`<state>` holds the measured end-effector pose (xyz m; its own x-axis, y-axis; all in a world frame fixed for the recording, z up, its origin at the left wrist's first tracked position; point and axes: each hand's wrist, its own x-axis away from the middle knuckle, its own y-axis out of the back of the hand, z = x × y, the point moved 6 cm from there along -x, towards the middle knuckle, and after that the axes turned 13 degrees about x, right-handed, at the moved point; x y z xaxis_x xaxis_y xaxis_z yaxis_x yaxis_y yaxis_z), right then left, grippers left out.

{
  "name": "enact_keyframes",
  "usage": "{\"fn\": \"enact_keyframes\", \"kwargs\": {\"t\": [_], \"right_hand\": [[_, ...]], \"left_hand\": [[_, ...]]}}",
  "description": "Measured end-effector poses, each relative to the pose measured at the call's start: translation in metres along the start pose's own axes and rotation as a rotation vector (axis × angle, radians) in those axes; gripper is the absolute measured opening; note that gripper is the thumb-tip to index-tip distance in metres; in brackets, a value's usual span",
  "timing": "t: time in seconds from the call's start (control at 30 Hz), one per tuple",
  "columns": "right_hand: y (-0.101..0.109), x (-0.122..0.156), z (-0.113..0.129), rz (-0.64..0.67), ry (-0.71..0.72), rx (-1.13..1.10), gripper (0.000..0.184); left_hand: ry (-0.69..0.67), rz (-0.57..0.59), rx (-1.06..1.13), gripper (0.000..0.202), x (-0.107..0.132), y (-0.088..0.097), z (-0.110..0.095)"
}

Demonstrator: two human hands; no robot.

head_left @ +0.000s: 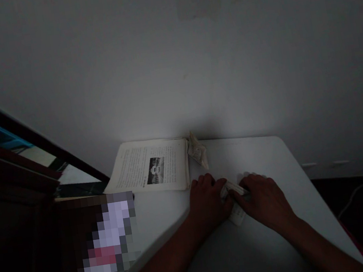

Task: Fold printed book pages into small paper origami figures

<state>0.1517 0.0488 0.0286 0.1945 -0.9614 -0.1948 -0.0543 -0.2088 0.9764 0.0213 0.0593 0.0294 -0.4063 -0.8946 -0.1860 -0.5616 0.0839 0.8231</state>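
Both my hands rest on a white table in dim light. My left hand and my right hand are side by side, fingers curled and pressing on a small folded piece of printed paper that lies between them. Most of the paper is hidden under the fingers. A folded paper shape of the same printed paper stands a little beyond my hands, near the wall.
An open book with text and a small photo lies at the table's back left. A dark wooden frame leans at the left. A blurred-out patch covers the front left. A white cable lies on the dark floor at right.
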Motion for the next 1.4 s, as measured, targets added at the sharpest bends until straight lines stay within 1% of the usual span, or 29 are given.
{"fn": "enact_keyframes", "kwargs": {"t": [0.17, 0.43, 0.6, 0.8, 1.13, 1.4], "right_hand": [[-0.001, 0.001, -0.001, 0.023, -0.005, 0.006, 0.033], [0.000, 0.000, 0.001, 0.062, 0.005, -0.004, 0.031], [0.002, 0.000, 0.000, 0.054, 0.000, 0.007, 0.031], [-0.001, 0.000, 0.000, 0.057, 0.003, 0.016, 0.031], [-0.001, 0.000, 0.001, 0.059, -0.006, 0.018, 0.032], [0.000, 0.000, 0.001, 0.041, -0.005, 0.026, 0.033]], "left_hand": [[-0.018, 0.030, 0.013, 0.042, 0.000, -0.001, 0.003], [-0.009, 0.048, 0.047, 0.040, -0.002, -0.001, 0.007], [-0.003, 0.071, 0.051, 0.040, -0.002, 0.000, 0.007], [-0.012, 0.091, 0.055, 0.041, -0.001, 0.000, 0.006], [0.035, 0.134, 0.079, 0.044, 0.001, 0.008, 0.019], [0.052, 0.136, 0.118, 0.042, 0.005, 0.013, 0.021]]}}
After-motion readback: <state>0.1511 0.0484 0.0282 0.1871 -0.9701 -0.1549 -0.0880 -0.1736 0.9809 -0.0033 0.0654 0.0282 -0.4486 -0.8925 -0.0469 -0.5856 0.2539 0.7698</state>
